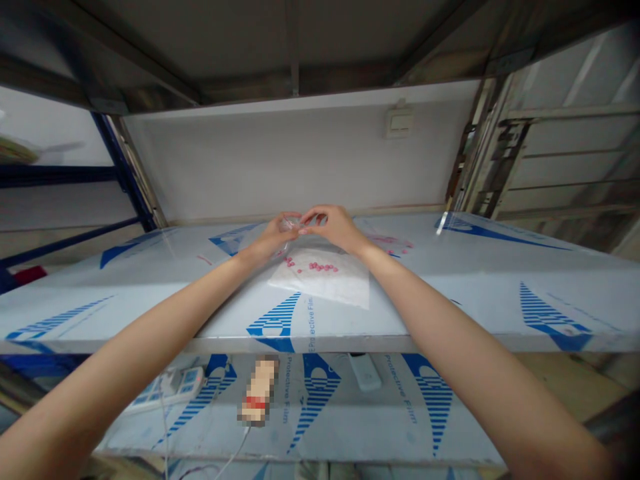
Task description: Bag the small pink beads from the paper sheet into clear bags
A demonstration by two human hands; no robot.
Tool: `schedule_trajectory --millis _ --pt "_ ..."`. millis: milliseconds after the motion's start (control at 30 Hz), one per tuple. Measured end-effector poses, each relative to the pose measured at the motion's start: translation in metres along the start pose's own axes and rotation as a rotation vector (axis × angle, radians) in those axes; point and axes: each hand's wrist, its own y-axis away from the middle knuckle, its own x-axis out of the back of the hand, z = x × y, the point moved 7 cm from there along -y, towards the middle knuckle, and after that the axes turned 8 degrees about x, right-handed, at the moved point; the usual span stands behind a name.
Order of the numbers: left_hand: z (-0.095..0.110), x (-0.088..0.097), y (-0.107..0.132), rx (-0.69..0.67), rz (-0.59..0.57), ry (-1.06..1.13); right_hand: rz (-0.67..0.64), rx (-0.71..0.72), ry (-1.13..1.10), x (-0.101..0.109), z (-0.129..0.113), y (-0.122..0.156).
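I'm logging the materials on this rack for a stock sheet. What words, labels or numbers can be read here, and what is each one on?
"Protective Film": printed in blue on the film covering the upper shelf.
"Protective Film": printed again on the film covering the lower shelf.
Too small to read: the markings on the power strip.
Too blurred to read: the pixelated item.

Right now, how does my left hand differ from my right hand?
Your left hand sits lower and pinches the clear plastic in its fingertips, while your right hand arches higher, its fingertips just reaching that plastic's edge. The left comes in from the lower left, the right from the lower right. Both are bare and hover above the pink beads on the shelf.
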Motion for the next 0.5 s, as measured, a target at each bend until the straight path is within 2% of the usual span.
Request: schedule_trajectory --millis 167,333,500 --pt "-0.008 0.011 -0.003 0.088 0.038 0.128 -0.026 0.011 0.039 -0.007 -0.002 0.000" --pt "-0.005 0.005 0.001 0.079 -0.004 0.059 -0.006 -0.025 0.128 -0.003 -0.008 -0.001" --pt "-0.010 0.002 0.002 0.117 -0.010 0.111 -0.046 -0.015 0.196 -0.002 -0.013 0.000"
